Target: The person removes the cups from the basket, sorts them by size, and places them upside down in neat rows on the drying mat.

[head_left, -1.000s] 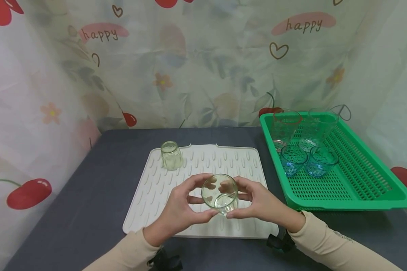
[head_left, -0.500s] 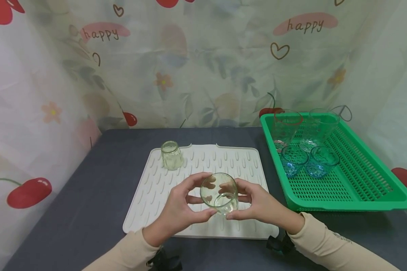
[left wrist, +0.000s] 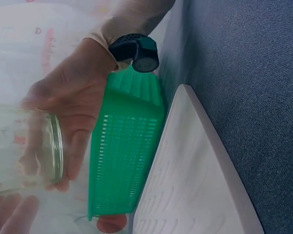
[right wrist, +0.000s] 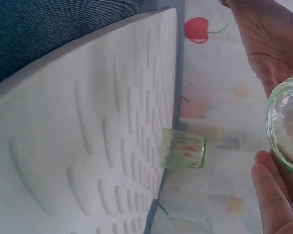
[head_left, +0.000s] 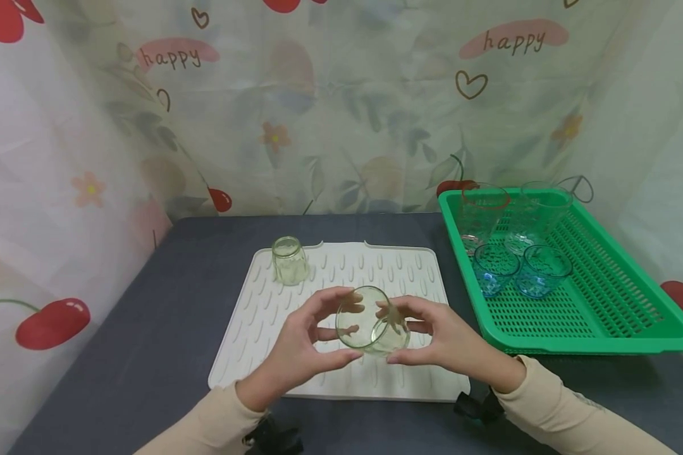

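Note:
A pale green drinking glass (head_left: 379,340) is held between both hands above the white drying mat (head_left: 262,354). It is tilted, its open rim toward the left hand and its base toward the right. My left hand (head_left: 298,344) grips the rim end, thumb below and fingers above. The right hand (head_left: 452,341) grips the base end in the same way. In the right wrist view the glass's round base (right wrist: 290,124) faces the camera. A second pale green glass (head_left: 289,262) stands upside down on the mat's far left corner, apart from both hands.
To the right stands a green plastic basket (head_left: 603,344). Two blue-tinted glasses (head_left: 492,272) and two taller clear ones (head_left: 484,218), one red-rimmed, stand in its left part. A dark cloth (head_left: 148,354) covers the table, and a patterned curtain (head_left: 341,126) hangs behind and at both sides.
The held glass has turned and tipped, its base swinging right and its rim coming round toward the left hand. My right hand has shifted slightly right. The other glasses have stayed in place.

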A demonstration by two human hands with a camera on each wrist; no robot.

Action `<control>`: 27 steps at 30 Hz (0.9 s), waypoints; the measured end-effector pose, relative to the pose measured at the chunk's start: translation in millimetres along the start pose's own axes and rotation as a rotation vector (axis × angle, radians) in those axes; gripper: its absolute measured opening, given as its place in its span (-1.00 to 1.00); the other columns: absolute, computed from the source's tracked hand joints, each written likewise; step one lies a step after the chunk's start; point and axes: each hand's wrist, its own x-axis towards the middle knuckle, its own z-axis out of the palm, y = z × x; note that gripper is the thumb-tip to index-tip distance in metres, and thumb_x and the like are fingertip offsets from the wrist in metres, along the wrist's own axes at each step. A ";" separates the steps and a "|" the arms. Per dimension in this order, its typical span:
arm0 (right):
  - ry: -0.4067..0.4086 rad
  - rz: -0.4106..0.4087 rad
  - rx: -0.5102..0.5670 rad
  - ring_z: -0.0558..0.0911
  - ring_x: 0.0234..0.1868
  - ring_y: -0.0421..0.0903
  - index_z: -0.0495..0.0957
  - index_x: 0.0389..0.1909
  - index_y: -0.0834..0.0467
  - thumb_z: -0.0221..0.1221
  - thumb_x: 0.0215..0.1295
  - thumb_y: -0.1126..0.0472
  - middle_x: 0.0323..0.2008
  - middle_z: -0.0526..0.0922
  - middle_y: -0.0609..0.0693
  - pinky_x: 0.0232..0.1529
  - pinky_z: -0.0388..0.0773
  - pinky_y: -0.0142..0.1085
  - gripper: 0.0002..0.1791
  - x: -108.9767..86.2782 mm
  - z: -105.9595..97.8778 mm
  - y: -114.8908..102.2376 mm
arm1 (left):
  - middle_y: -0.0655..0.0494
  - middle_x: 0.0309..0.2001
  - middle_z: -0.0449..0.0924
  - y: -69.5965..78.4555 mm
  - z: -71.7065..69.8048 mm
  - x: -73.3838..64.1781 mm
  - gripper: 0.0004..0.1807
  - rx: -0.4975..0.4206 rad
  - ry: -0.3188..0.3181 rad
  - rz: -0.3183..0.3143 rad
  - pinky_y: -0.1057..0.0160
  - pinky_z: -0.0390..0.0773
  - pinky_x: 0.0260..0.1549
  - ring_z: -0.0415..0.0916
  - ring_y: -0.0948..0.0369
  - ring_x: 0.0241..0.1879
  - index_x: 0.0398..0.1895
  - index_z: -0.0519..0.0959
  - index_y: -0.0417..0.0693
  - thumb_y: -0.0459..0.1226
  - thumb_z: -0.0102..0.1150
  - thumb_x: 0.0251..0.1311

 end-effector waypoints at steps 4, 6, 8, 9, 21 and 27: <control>0.041 -0.029 -0.018 0.58 0.07 -0.15 0.45 0.22 0.08 0.47 0.00 0.16 0.14 0.55 -0.02 0.06 0.56 -0.29 -0.29 -1.4 -5.3 -3.4 | -0.21 0.21 0.40 0.5 -2.4 -0.2 -0.17 -0.012 -0.006 -0.016 0.09 0.62 -0.08 0.47 0.15 0.20 0.33 0.28 -0.17 -0.57 0.40 -0.09; 0.064 -0.046 -0.031 0.57 0.08 -0.18 0.44 0.23 0.06 0.46 0.01 0.17 0.15 0.54 -0.03 0.05 0.56 -0.32 -0.29 -2.4 -7.4 -5.2 | -0.25 0.20 0.41 0.2 -3.1 -0.8 -0.19 -0.015 -0.007 -0.024 0.09 0.62 -0.07 0.47 0.15 0.20 0.33 0.28 -0.19 -0.56 0.38 -0.05; 0.085 -0.063 -0.035 0.57 0.07 -0.20 0.44 0.24 0.07 0.45 0.03 0.19 0.14 0.53 -0.02 0.04 0.56 -0.34 -0.30 -3.4 -9.2 -6.8 | -0.27 0.19 0.42 -0.9 -3.4 -1.7 -0.21 -0.019 -0.008 -0.036 0.08 0.61 -0.06 0.47 0.15 0.20 0.34 0.27 -0.20 -0.54 0.37 -0.02; 0.095 -0.074 -0.034 0.57 0.08 -0.20 0.44 0.25 0.09 0.44 0.04 0.21 0.14 0.53 0.00 0.04 0.56 -0.34 -0.31 -3.8 -10.1 -7.5 | -0.28 0.18 0.43 -1.6 -3.3 -2.0 -0.21 -0.021 -0.008 -0.042 0.08 0.61 -0.06 0.47 0.15 0.21 0.34 0.26 -0.22 -0.54 0.37 -0.01; 0.162 -0.160 -0.023 0.60 0.02 -0.24 0.43 0.20 0.22 0.39 0.07 0.36 0.13 0.49 0.16 -0.01 0.59 -0.34 -0.38 -6.0 -21.5 -17.0 | -0.19 0.21 0.40 -13.8 8.4 -4.5 -0.20 -0.081 0.012 -0.200 0.04 0.60 -0.07 0.46 0.12 0.20 0.35 0.28 -0.08 -0.50 0.38 0.00; 0.163 -0.164 -0.041 0.60 0.01 -0.23 0.43 0.17 0.27 0.41 0.05 0.35 0.14 0.48 0.17 -0.07 0.63 -0.28 -0.38 -5.0 -26.1 -24.4 | -0.01 0.24 0.39 -15.3 3.5 -6.7 -0.22 0.053 -0.018 -0.192 0.09 0.55 0.06 0.41 0.11 0.24 0.33 0.33 0.02 -0.40 0.44 0.00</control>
